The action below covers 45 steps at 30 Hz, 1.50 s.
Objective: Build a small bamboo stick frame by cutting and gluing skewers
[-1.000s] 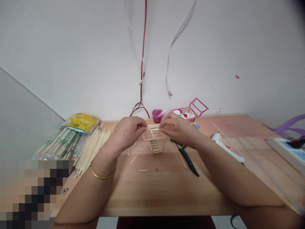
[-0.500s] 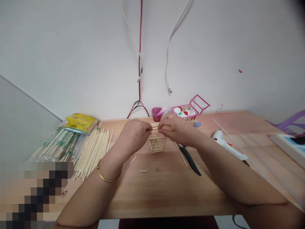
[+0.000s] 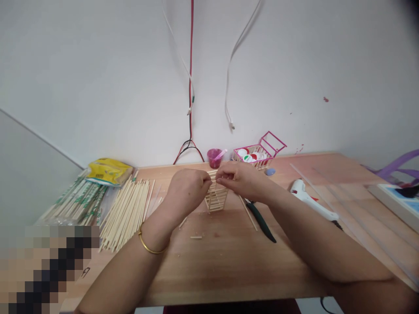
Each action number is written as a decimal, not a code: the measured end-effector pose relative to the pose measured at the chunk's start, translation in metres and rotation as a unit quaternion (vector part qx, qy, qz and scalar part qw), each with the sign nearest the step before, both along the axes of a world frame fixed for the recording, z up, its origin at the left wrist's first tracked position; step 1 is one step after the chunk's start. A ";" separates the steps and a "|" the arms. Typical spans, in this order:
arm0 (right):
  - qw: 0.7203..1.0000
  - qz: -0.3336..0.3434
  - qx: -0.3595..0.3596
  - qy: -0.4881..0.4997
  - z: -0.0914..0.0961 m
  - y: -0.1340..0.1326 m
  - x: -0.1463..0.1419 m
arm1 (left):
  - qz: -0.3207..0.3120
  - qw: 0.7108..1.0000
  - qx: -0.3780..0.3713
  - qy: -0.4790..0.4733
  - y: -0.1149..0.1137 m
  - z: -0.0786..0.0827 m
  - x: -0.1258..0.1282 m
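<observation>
Left hand (image 3: 192, 187) nearer the right hand (image 3: 241, 179) than before, over the stick frame (image 3: 216, 204).
Both have fingertips nearly closed; whether either grips anything is unclear.

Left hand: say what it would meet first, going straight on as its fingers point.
Likely the right hand, just opposite; depth is unclear, so the stick frame might come first.

fingers (image 3: 225, 168) apparently against stick frame (image 3: 216, 202)

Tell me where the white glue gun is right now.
In the head view, the white glue gun lies on the table at the right, just beyond the right forearm.
</observation>
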State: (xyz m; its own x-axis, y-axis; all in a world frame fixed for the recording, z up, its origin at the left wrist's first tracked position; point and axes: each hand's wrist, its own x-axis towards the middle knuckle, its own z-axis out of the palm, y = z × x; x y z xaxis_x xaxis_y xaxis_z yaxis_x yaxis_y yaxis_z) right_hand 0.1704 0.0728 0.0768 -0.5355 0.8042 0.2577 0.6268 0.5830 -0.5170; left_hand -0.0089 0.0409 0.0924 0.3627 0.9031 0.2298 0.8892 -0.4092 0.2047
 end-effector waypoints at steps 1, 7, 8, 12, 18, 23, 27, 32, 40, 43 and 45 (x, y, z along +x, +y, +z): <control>1.000 0.002 -0.004 0.003 0.000 0.000 0.000 | 0.006 1.000 -0.001 -0.004 0.000 -0.001 0.001; 0.999 0.001 -0.025 0.023 -0.003 0.004 0.001 | 0.032 0.999 0.004 -0.011 -0.001 -0.003 0.003; 0.999 0.002 -0.028 0.027 -0.004 0.004 0.001 | 0.034 0.999 0.004 -0.012 -0.001 -0.003 0.003; 0.999 0.005 -0.039 0.038 -0.006 0.005 0.000 | 0.038 0.999 0.012 0.003 -0.001 -0.004 0.004; 0.995 0.001 -0.080 0.052 -0.001 0.005 0.005 | 0.033 0.999 0.014 0.026 0.000 -0.004 0.005; 0.995 -0.035 -0.057 0.075 0.000 0.012 0.018 | 0.034 0.998 0.020 0.046 0.000 -0.003 0.004; 0.994 -0.051 -0.082 0.059 -0.004 0.016 0.019 | 0.032 0.998 0.026 0.050 0.001 -0.005 0.004; 0.983 -0.027 -0.169 0.071 -0.003 0.012 0.014 | 0.028 0.998 0.025 0.046 0.001 -0.005 0.003; 0.958 -0.007 -0.257 0.127 -0.013 0.017 0.012 | 0.027 0.999 -0.001 0.028 0.001 -0.002 0.005; 0.948 -0.002 -0.275 0.158 -0.019 0.020 0.013 | 0.023 1.000 -0.018 -0.011 0.002 0.003 -0.001; 0.947 -0.002 -0.273 0.170 -0.021 0.020 0.013 | 0.043 0.998 -0.015 -0.049 0.004 0.008 -0.010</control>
State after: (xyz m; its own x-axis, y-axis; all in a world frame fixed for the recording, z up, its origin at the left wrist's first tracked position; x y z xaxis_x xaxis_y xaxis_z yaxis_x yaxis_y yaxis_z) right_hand 0.1837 0.0933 0.0553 -0.4922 0.8695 -0.0403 0.3728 0.1688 -0.9124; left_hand -0.0188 0.0451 0.1006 0.2598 0.9373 0.2324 0.8961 -0.3237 0.3036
